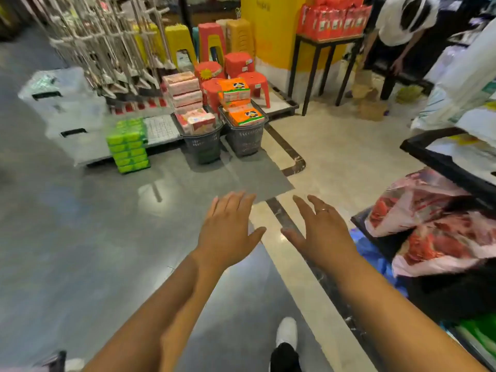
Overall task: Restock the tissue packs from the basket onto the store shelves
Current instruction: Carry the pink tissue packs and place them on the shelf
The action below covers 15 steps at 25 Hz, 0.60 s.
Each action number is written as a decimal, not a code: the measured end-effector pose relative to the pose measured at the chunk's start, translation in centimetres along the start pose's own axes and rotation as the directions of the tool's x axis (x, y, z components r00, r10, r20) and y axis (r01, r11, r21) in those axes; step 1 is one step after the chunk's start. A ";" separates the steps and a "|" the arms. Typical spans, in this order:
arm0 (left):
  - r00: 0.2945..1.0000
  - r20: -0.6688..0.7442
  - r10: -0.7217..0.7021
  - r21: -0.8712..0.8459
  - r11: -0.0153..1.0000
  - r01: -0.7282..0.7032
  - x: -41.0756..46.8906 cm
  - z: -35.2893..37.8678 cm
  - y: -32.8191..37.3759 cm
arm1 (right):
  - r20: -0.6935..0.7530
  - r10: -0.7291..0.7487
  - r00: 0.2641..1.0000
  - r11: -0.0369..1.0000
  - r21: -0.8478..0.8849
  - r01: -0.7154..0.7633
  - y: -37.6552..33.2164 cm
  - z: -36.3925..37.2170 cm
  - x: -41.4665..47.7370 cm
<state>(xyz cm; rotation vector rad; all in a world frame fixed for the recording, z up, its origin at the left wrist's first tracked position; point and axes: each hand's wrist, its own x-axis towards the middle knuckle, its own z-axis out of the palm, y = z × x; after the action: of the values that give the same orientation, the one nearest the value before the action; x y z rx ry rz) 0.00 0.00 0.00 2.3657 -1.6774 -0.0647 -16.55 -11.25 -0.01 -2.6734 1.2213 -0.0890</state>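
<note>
A worker's left hand and right hand reach forward empty, fingers loosely spread. At eleven o'clock, the left basket and right basket sit heaped with tissue packs; restocking appears far from finished.

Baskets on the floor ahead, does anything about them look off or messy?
Both are overfilled. The orange packs in the right basket heap well above its rim, lying tilted, and the pink packs in the left basket poke over its rim too. Nothing lies spilled around them.
</note>
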 end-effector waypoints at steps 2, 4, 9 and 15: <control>0.997 -0.012 -0.079 0.001 0.997 0.079 3.2 1.0 -3.0 | 0.023 -0.048 0.999 0.998 0.030 0.047 -0.8 1.4 5.1; 0.990 -0.014 -0.140 0.019 0.990 0.140 7.0 1.9 -6.0 | 0.075 -0.093 0.993 0.995 0.053 0.090 -1.6 2.1 10.7; 0.964 -0.045 -0.263 0.003 0.965 0.264 17.1 2.8 -11.8 | 0.133 -0.218 0.967 0.975 0.072 0.210 -2.8 3.0 24.9; 0.915 -0.043 -0.402 -0.034 0.915 0.401 29.5 3.2 -20.7 | 0.231 -0.298 0.926 0.955 0.068 0.290 -5.8 4.9 42.1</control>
<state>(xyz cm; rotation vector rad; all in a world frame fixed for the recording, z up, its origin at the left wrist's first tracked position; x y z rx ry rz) 28.65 -21.68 -4.67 2.6308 -1.1353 -0.0973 16.10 -38.54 -4.78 -2.7212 0.7358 0.1647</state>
